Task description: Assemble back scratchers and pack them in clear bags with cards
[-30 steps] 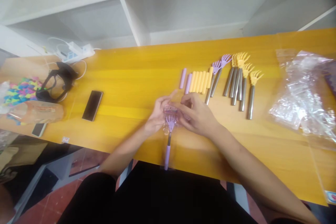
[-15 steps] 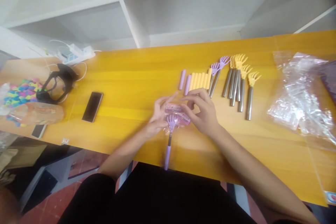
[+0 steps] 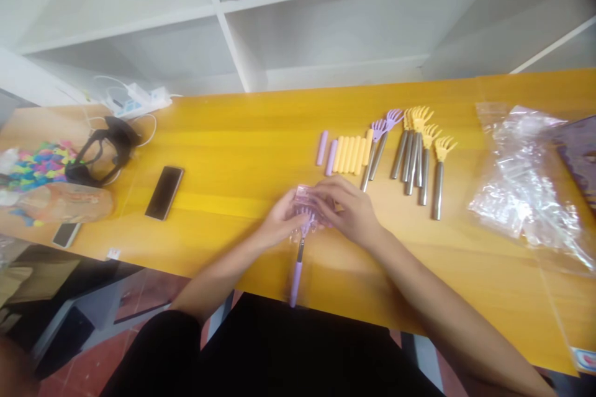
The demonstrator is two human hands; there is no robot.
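A purple claw-shaped scratcher [image 3: 296, 273] in clear wrapping lies near the front edge of the table, its claw end away from me. My left hand [image 3: 282, 218] is closed on the wrapping at the claw end, thumb over it. From the right, my right hand [image 3: 347, 208] pinches the pink printed top of the wrapping [image 3: 303, 193]. Beyond my hands lie two purple tubes [image 3: 322, 149] and a row of yellow tubes [image 3: 349, 155]. To their right are purple claws with metal rods [image 3: 379, 139] and several yellow claws with metal rods [image 3: 439, 183].
Clear plastic bags [image 3: 526, 180] lie at the right. On the left are a phone [image 3: 164, 193], a black strap-like object [image 3: 100, 152], a plastic jar [image 3: 69, 201], colourful small pieces [image 3: 41, 164] and a power strip [image 3: 146, 102]. White shelves [image 3: 326, 31] stand behind the table.
Both hands have come closer together over the wrapping. The right fingers, spread apart before, have closed on its top, and the pink printed part now stands more upright.
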